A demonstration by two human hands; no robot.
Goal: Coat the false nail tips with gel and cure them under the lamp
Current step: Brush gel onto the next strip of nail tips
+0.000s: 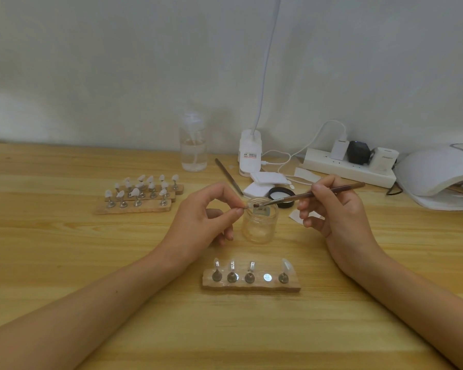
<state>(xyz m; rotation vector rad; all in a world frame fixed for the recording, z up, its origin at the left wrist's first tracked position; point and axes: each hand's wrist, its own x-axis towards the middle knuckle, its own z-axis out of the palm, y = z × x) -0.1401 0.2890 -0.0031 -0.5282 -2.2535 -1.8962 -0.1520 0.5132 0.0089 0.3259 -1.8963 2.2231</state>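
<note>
My left hand (207, 214) pinches a small stand with a false nail tip (250, 206) between thumb and forefinger, just above the rim of an open clear gel jar (259, 222). A brown brush (313, 194) is gripped like a pen by my right hand (334, 206), and its bristles touch the nail tip. In front of me a wooden holder (251, 285) carries several stands with tips and shows one bare magnet spot. The white curing lamp (439, 169) sits at the far right.
Further wooden holders (138, 205) with several white nail tips stand at the left. At the back are a clear pump bottle (193, 145), a white desk lamp base (250, 156), a power strip (348, 166), white pads (267, 178), the black jar lid (281, 196) and a metal tool (229, 176).
</note>
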